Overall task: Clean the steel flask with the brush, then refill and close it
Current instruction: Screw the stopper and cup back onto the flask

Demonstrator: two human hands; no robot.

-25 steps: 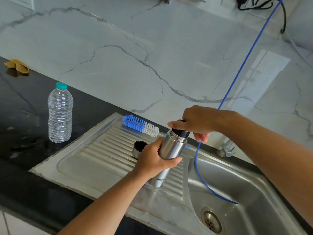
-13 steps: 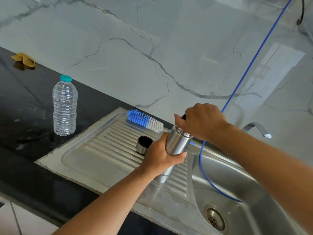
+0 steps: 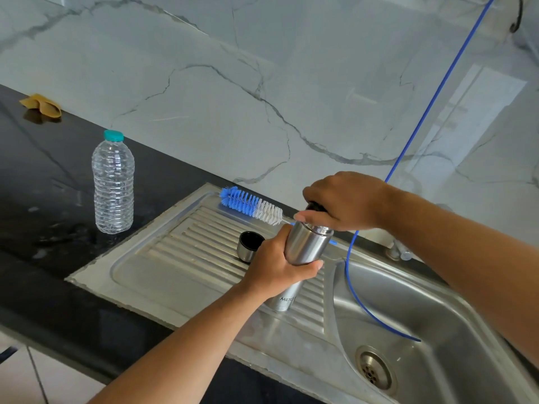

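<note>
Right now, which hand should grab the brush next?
Probably the right hand. It only grips the black stopper on top, while the left hand grips the steel flask, keeping it steady. The bottle brush lies on the drainboard behind the flask.

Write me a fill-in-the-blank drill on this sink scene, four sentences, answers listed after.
1. The left hand grips the body of the steel ____.
2. The right hand grips the black stopper at the flask's ____.
3. The brush lies on the ____ behind the small steel cup.
4. The plastic bottle's cap is ____ in colour.

Answers: flask; top; drainboard; teal
</note>
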